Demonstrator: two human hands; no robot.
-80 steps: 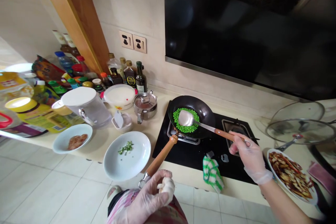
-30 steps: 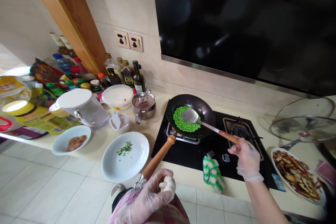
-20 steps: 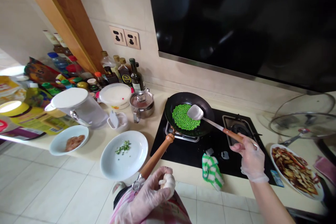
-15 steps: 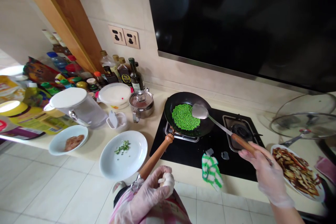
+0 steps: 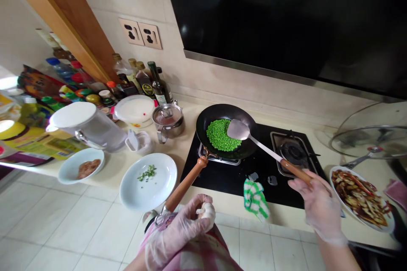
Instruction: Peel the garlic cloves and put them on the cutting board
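My right hand (image 5: 319,205), in a clear plastic glove, is closed around the wooden handle of a metal spatula (image 5: 266,149). The spatula's blade lies over the right part of the green peas (image 5: 222,136) in a black wok (image 5: 251,125). In front of my body, my gloved left hand (image 5: 186,224) is closed on a small rounded white lump (image 5: 207,211), whose kind I cannot make out. Just beyond this hand is the wok's wooden handle (image 5: 186,183), which my fingers do not grip.
A white plate (image 5: 165,192) with chopped greens and a bowl (image 5: 66,173) of raw meat stand left of the stove (image 5: 219,184). A green checked cloth (image 5: 255,199) hangs at the front edge. At right are a plate of cooked food (image 5: 359,197) and a glass lid (image 5: 365,142).
The spatula blade has shifted slightly left and toward me over the peas. My left hand keeps the white lump. The whole view has shifted slightly.
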